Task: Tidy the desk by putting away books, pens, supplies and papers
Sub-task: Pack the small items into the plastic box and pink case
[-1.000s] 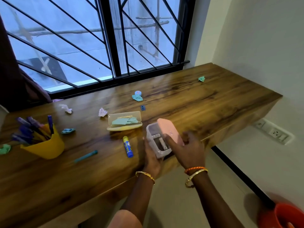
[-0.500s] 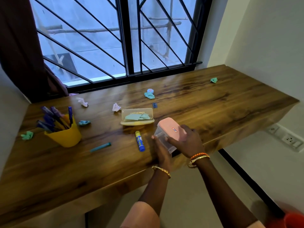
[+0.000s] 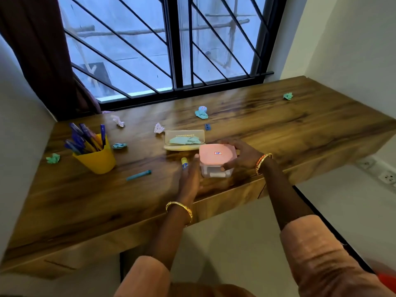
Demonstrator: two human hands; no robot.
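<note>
Pressing the pink lid shut, the right hand [image 3: 242, 155] is gripping the small clear plastic box [image 3: 216, 161] near the wooden desk's [image 3: 300, 129] front edge; left hand [image 3: 190, 176] is bracing it flat-fingered, supplies now contained.

1. A study corner in a home: a wall-fitted wooden bench [image 3: 278, 133] sits under a barred window [image 3: 171, 50].
2. A dark curtain [image 3: 38, 50] hangs at the left.
3. A yellow cup [image 3: 97, 159] of pens and crumpled paper scraps [image 3: 201, 114] lie about.
4. Wall sockets [image 3: 385, 176] sit below.
</note>
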